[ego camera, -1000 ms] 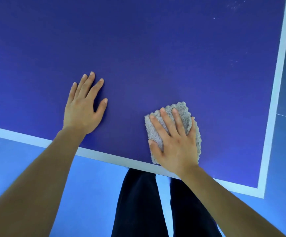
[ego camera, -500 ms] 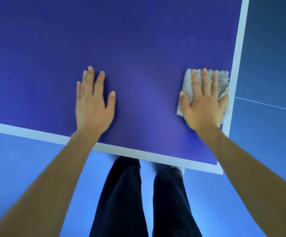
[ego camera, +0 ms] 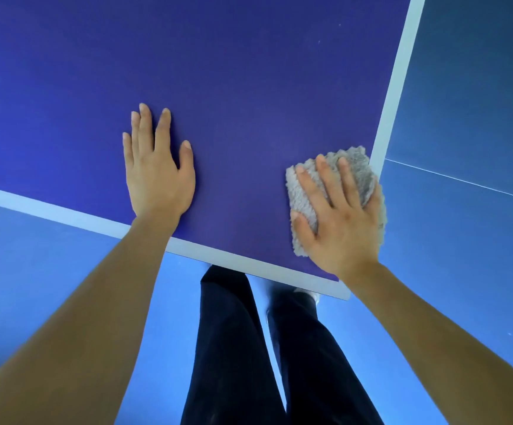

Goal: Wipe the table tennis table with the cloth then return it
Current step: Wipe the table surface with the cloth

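Just inside the near right corner [ego camera: 341, 293] of the dark blue surface [ego camera: 249, 72], the grey fluffy cloth [ego camera: 355, 167] lies bunched, reaching the white edge stripe [ego camera: 393, 96]. The right hand [ego camera: 341, 222] presses it down, its grip open, with fingers straight and spread over the cloth rather than curled round it. Well to the left of that corner, the left hand [ego camera: 157, 176] rests palm-down on the bare surface, its grip likewise open and holding nothing, while below the corner dark trousers [ego camera: 233, 348] stand on a blue floor [ego camera: 463, 271].
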